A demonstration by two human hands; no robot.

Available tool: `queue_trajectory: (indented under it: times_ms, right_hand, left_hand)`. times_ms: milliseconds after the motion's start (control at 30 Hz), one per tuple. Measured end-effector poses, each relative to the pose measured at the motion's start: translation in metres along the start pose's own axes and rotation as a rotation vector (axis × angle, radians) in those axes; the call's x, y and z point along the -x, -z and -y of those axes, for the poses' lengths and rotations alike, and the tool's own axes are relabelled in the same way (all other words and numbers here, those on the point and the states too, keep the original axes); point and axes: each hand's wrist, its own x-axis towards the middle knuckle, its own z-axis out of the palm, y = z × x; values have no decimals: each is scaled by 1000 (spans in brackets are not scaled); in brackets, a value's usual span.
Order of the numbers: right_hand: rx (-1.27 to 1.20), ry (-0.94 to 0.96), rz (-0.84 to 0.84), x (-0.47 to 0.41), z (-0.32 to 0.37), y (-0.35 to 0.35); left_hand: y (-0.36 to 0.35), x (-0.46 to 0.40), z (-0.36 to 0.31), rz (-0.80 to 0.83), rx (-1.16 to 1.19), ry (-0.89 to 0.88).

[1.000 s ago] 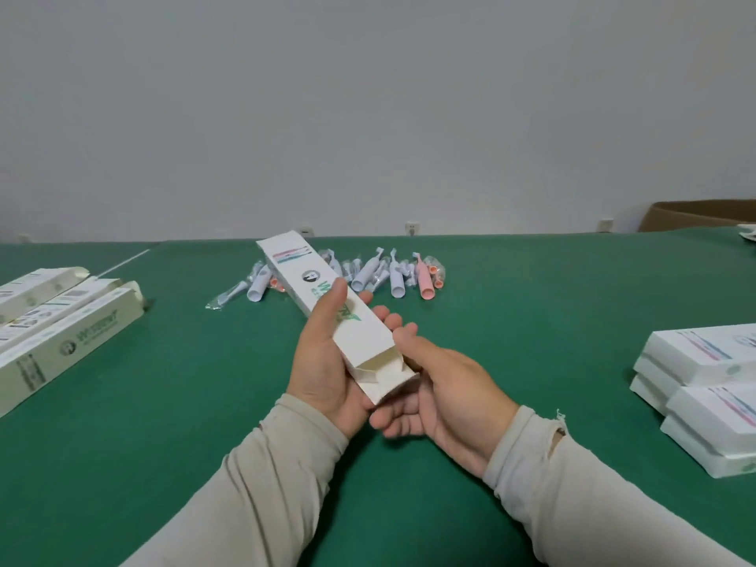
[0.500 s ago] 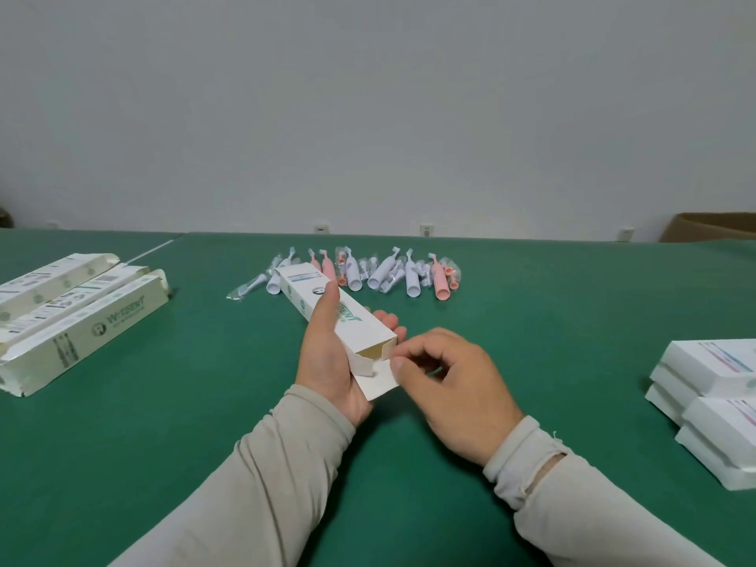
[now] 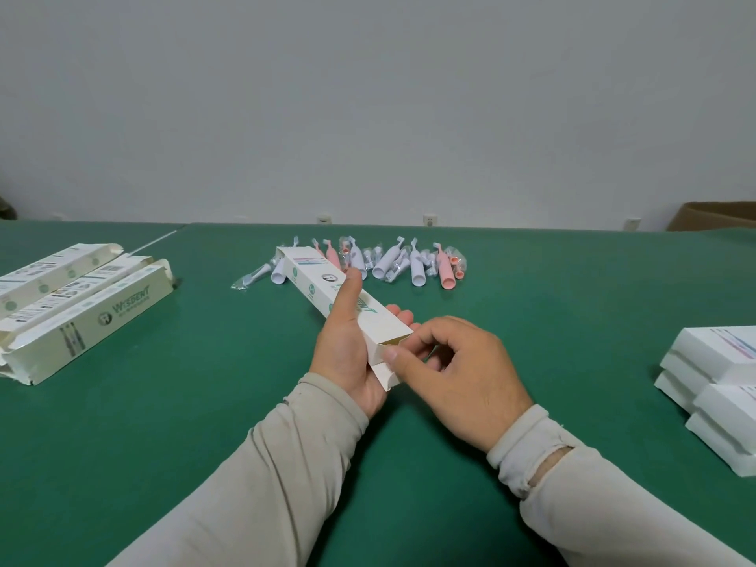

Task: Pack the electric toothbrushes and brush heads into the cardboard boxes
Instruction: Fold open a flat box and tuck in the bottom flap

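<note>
A long white cardboard box (image 3: pixel 315 280) with green print lies slanted above the green table (image 3: pixel 572 341). My left hand (image 3: pixel 347 345) grips it from the side, thumb along its top. The box's near end is open, with a flap (image 3: pixel 386 372) hanging out. My right hand (image 3: pixel 454 370) pinches that flap with curled fingers. Beyond the box lie several white and pink electric toothbrushes (image 3: pixel 417 263) and wrapped brush heads (image 3: pixel 251 276) in a loose row.
Several long printed boxes (image 3: pixel 82 308) lie side by side at the far left. A stack of flat white boxes (image 3: pixel 720 382) sits at the right edge. A brown carton (image 3: pixel 716 216) stands at the back right, by the wall.
My right hand came from under the box's end onto the flap and now pinches it. The box sank a little and the view tilted down.
</note>
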Motion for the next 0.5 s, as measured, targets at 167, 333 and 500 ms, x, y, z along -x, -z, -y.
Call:
queue_trajectory:
  times_ms: [167,333,500]
  right_hand:
    - [-8,-3,-35,-1,0,2]
    - [-143,67,5,-2,-1,5]
    - [-48,216,161,-2,-2,10]
  left_hand:
    - [-2,1,5,49,-15,-107]
    - [-6,6,1,-16,4,-85]
    - [-4,4,-7,-108,84,-56]
